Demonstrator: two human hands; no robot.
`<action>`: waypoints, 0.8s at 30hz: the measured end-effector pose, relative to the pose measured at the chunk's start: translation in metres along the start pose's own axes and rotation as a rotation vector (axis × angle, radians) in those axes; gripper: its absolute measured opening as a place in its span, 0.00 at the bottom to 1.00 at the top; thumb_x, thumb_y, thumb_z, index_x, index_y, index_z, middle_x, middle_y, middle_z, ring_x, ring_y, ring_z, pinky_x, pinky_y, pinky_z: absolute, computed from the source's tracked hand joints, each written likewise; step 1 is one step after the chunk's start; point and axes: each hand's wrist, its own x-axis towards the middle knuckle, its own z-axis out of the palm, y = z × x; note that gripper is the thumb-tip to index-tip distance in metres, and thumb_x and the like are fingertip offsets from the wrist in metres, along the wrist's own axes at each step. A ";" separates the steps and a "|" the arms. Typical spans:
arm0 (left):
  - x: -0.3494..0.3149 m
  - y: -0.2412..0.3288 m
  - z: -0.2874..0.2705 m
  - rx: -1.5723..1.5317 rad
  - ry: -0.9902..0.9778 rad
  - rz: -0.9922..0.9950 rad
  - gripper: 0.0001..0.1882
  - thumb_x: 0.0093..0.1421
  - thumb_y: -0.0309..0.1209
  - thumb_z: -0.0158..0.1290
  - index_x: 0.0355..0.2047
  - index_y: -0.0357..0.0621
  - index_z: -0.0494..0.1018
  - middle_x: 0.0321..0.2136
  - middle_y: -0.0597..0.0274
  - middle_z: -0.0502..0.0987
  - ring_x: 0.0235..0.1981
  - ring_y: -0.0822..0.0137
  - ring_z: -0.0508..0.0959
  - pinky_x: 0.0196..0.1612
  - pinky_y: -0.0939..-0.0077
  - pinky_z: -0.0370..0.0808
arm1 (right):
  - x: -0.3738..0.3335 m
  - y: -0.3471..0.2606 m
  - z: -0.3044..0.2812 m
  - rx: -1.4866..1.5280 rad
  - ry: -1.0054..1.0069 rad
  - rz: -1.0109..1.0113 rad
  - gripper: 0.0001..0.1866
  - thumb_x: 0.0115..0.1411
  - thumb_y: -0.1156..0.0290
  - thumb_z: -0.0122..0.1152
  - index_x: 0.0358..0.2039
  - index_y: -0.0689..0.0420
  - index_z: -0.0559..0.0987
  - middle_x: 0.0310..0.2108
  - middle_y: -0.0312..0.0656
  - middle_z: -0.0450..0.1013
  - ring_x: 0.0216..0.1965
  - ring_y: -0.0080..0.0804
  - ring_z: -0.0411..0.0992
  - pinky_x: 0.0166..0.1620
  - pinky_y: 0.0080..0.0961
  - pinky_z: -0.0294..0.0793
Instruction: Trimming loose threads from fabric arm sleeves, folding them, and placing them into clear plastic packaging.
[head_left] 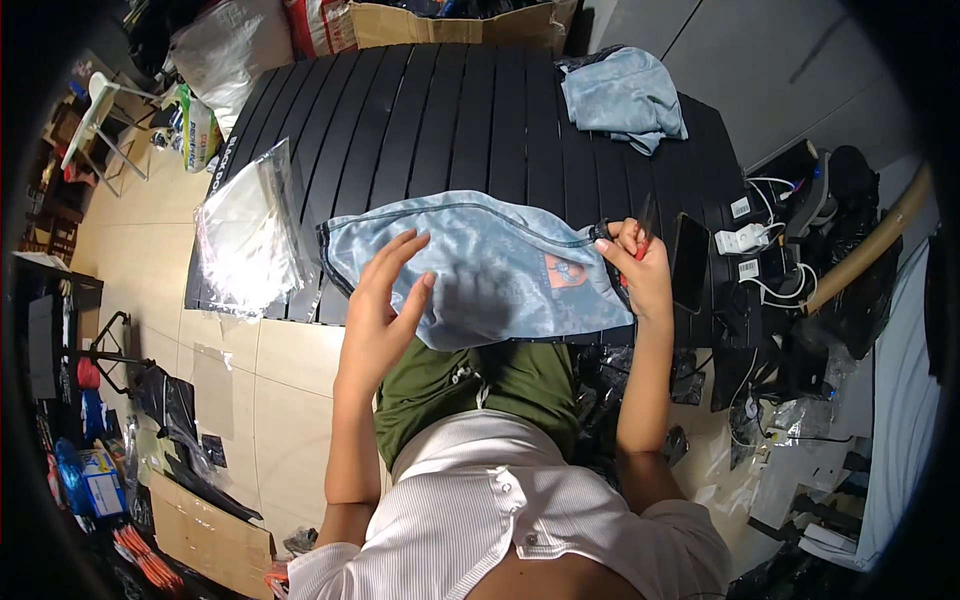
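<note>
A light-blue mottled garment (490, 275) with dark edging and an orange patch lies across the near edge of the black slatted table. Over its left part hovers my left hand (385, 300), fingers spread and holding nothing. At the garment's right end, my right hand (641, 268) pinches the dark-edged corner between thumb and fingers. That same hand keeps a small pair of red-handled scissors (642, 243) in its grip, blades pointing up and away. How far the scissors' handles sit inside the fingers is hidden.
Clear plastic bags (255, 240) lie on the table's left side. Another blue garment (628, 95) is heaped at the far right. Beside my right hand lies a dark phone (690, 262), with white chargers and cables (745, 238) past it. A cardboard box (450, 24) stands behind the table.
</note>
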 end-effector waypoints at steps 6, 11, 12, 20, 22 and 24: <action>0.006 -0.005 0.007 0.032 -0.053 0.105 0.17 0.57 0.30 0.50 0.47 0.46 0.69 0.49 0.55 0.68 0.48 0.61 0.69 0.31 0.78 0.71 | -0.006 0.004 0.004 0.046 0.038 0.070 0.20 0.47 0.83 0.59 0.17 0.52 0.57 0.26 0.36 0.64 0.31 0.19 0.60 0.39 0.18 0.59; 0.011 0.005 0.022 -0.026 -0.146 0.179 0.17 0.56 0.29 0.50 0.46 0.42 0.69 0.50 0.53 0.67 0.52 0.54 0.66 0.51 0.69 0.65 | -0.010 -0.001 0.012 0.095 0.027 0.089 0.20 0.47 0.83 0.59 0.16 0.51 0.57 0.25 0.35 0.63 0.30 0.19 0.59 0.36 0.16 0.58; 0.012 0.009 0.024 -0.045 -0.173 0.181 0.16 0.56 0.29 0.50 0.46 0.41 0.69 0.49 0.52 0.67 0.52 0.53 0.65 0.53 0.67 0.62 | -0.010 -0.001 0.014 0.094 0.031 0.091 0.20 0.47 0.83 0.59 0.16 0.51 0.57 0.25 0.35 0.63 0.30 0.19 0.59 0.36 0.16 0.58; 0.044 0.023 0.055 -0.291 -0.301 0.292 0.15 0.60 0.29 0.43 0.46 0.37 0.69 0.50 0.55 0.69 0.54 0.58 0.66 0.55 0.69 0.60 | -0.010 -0.023 0.031 0.225 -0.110 0.177 0.21 0.45 0.84 0.59 0.15 0.50 0.56 0.24 0.35 0.64 0.30 0.20 0.62 0.34 0.16 0.60; 0.062 0.017 0.063 -0.371 -0.406 0.288 0.15 0.61 0.30 0.43 0.47 0.37 0.69 0.50 0.55 0.69 0.54 0.58 0.65 0.56 0.69 0.60 | -0.007 -0.031 0.034 0.272 -0.155 0.229 0.21 0.44 0.84 0.60 0.14 0.50 0.56 0.23 0.35 0.64 0.29 0.20 0.63 0.34 0.15 0.61; 0.079 0.007 0.069 -0.512 -0.633 0.276 0.16 0.61 0.31 0.42 0.47 0.37 0.68 0.47 0.55 0.70 0.56 0.58 0.62 0.56 0.69 0.58 | -0.004 -0.039 0.037 0.269 -0.150 0.245 0.21 0.44 0.84 0.59 0.14 0.50 0.57 0.23 0.35 0.65 0.29 0.20 0.64 0.34 0.15 0.61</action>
